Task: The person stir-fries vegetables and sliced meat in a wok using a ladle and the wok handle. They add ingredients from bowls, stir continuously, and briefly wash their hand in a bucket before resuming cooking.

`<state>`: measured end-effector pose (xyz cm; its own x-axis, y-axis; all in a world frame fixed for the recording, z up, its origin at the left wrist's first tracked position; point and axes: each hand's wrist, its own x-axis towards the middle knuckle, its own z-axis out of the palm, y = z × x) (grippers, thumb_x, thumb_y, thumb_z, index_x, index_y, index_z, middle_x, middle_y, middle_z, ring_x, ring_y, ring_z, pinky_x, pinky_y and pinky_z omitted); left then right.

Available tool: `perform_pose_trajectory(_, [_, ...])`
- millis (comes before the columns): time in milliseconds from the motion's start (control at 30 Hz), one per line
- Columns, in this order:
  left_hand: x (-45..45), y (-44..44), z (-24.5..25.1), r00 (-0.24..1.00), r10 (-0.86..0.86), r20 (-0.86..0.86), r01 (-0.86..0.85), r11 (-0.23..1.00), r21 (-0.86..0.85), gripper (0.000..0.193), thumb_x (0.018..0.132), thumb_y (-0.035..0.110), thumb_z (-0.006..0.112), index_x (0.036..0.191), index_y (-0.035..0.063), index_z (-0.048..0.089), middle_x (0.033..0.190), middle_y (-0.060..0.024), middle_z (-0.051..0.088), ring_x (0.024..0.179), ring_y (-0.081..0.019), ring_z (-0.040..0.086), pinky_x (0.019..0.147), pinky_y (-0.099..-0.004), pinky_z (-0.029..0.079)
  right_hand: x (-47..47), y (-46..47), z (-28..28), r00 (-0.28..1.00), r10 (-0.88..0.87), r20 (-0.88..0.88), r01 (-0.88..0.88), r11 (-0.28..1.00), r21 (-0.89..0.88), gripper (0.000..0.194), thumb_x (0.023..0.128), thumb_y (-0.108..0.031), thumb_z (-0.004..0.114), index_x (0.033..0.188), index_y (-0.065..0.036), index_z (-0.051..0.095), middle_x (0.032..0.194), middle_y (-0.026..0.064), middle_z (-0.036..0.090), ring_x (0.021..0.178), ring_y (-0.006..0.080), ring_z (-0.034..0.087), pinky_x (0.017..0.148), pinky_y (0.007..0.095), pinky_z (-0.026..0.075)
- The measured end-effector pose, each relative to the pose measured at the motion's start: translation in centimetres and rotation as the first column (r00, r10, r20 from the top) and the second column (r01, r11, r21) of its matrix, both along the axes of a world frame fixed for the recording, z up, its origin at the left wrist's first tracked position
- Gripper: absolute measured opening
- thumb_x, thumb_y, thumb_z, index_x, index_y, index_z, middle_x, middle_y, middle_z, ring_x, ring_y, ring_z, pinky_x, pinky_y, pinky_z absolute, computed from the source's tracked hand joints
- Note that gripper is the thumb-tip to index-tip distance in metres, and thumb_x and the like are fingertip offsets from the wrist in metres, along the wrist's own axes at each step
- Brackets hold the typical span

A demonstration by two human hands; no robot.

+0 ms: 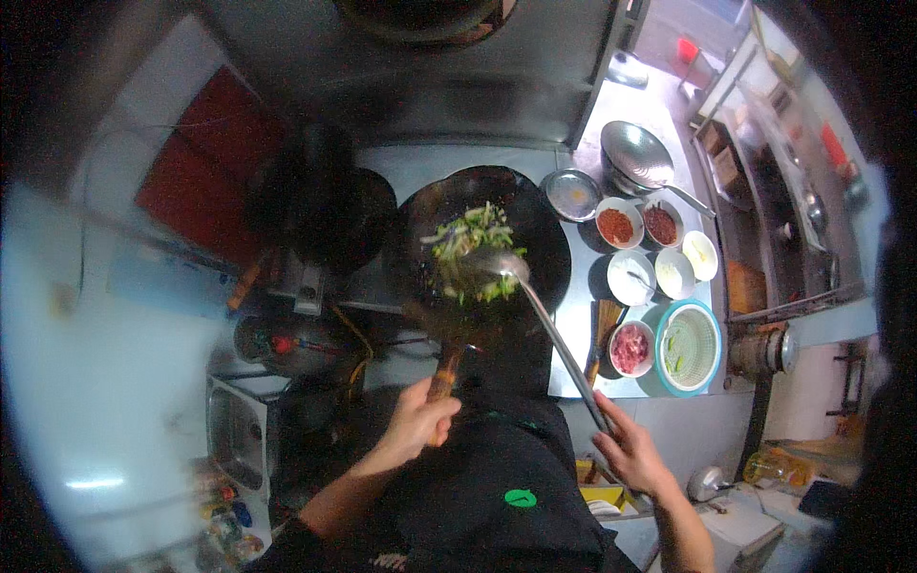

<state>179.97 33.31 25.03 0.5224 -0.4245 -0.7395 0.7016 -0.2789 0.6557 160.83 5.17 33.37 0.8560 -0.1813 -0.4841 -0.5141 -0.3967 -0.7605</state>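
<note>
My left hand [424, 414] is closed around the wooden handle [443, 379] of a dark wok [548, 243]. Chopped green and pale vegetables [469, 233] lie in the wok, blurred. My right hand [630, 448] grips the long metal handle of a ladle [562, 340]. The ladle's bowl is down among the vegetables, and its inside is partly hidden.
On the steel counter to the right stand bowls of red seasoning [615, 225], white powder [630, 278] and raw meat [631, 349]. Near them are a teal-rimmed colander basket [718, 344], a bamboo brush [607, 322], a steel lid-like dish [573, 195] and a metal strainer [637, 154].
</note>
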Motion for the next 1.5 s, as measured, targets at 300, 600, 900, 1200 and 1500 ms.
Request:
perform_pose_trajectory(300, [1.4, 3.7, -1.6, 0.997, -0.016, 0.078, 0.025, 0.993, -0.112, 0.036, 0.090, 0.005, 0.064, 0.125, 0.0035, 0.055, 0.063, 0.0006, 0.052, 0.043, -0.0094, 0.050, 0.035, -0.0265, 0.040, 4.7, 1.5, 1.6, 0.997, -0.046, 0.055, 0.052, 0.992, -0.111, 0.067, 0.098, -0.005, 0.062, 0.159, -0.015, 0.038, 0.094, 0.0102, 0.067, 0.078, 0.0124, 0.055, 0.078, 0.0297, 0.051])
perform_pose_trajectory(600, [5.4, -3.5, 0.2, 0.985, -0.073, 0.156, 0.111, 0.961, -0.252, 0.015, 0.093, 0.005, 0.063, 0.106, 0.0074, 0.055, 0.066, 0.0030, 0.052, 0.044, -0.0063, 0.047, 0.037, -0.0239, 0.039, -1.1, 0.9, 1.2, 0.984, -0.174, -0.040, 0.161, 0.963, -0.215, 0.061, 0.096, -0.010, 0.069, 0.152, -0.009, 0.046, 0.072, 0.0105, 0.061, 0.064, 0.0130, 0.054, 0.061, 0.0341, 0.047])
perform_pose_trajectory(900, [5.3, -3.0, -0.9, 0.994, -0.107, 0.006, 0.105, 0.954, -0.280, 0.012, 0.093, 0.002, 0.062, 0.104, 0.0070, 0.057, 0.067, 0.0033, 0.051, 0.045, -0.0059, 0.046, 0.035, -0.0253, 0.037, -2.4, 2.2, -1.4, 0.858, -0.489, 0.158, 0.475, 0.872, 0.120, 0.016, 0.101, -0.013, 0.063, 0.112, -0.002, 0.057, 0.073, -0.0025, 0.052, 0.062, 0.0050, 0.047, 0.052, 0.0258, 0.040])
perform_pose_trajectory(1200, [3.1, 0.1, 2.3, 0.996, -0.059, -0.066, 0.053, 0.995, -0.087, 0.033, 0.093, 0.004, 0.061, 0.126, 0.0079, 0.055, 0.066, 0.0030, 0.050, 0.043, -0.0060, 0.045, 0.035, -0.0237, 0.037, -1.5, 3.1, -3.7, 0.792, -0.594, 0.142, 0.567, 0.802, 0.189, 0.019, 0.101, -0.010, 0.063, 0.118, -0.002, 0.060, 0.076, -0.0046, 0.054, 0.063, 0.0032, 0.044, 0.055, 0.0223, 0.038])
perform_pose_trajectory(1500, [1.3, -0.1, 2.2, 0.997, -0.033, 0.072, 0.043, 0.989, -0.143, 0.030, 0.090, 0.004, 0.064, 0.120, 0.0058, 0.058, 0.066, 0.0012, 0.054, 0.044, -0.0080, 0.051, 0.036, -0.0248, 0.043, -1.7, 2.5, -4.3, 0.808, -0.574, 0.134, 0.560, 0.818, 0.131, 0.027, 0.100, -0.014, 0.064, 0.123, 0.001, 0.059, 0.074, 0.0013, 0.058, 0.065, 0.0077, 0.048, 0.057, 0.0276, 0.042])
